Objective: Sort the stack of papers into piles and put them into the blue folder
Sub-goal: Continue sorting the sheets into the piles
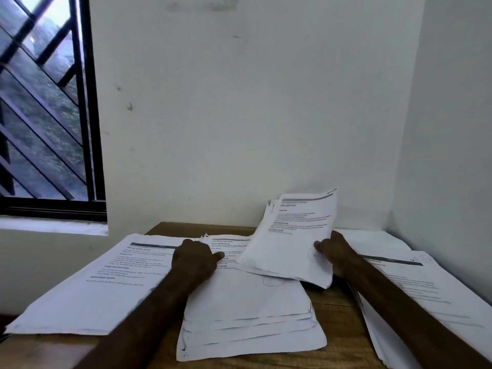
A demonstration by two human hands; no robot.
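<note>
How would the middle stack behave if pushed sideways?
The middle stack would probably fan out, not slide as one block: its near edges already lie staggered. Lifted, it would likely sag, as the bundle that the right hand grips bends. The left hand resting on it may steady it.

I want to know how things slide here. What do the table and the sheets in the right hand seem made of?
Table: probably wood, brown with visible grain, dull finish. Sheets: thin matte white printed paper, bending where the right hand holds them.
</note>
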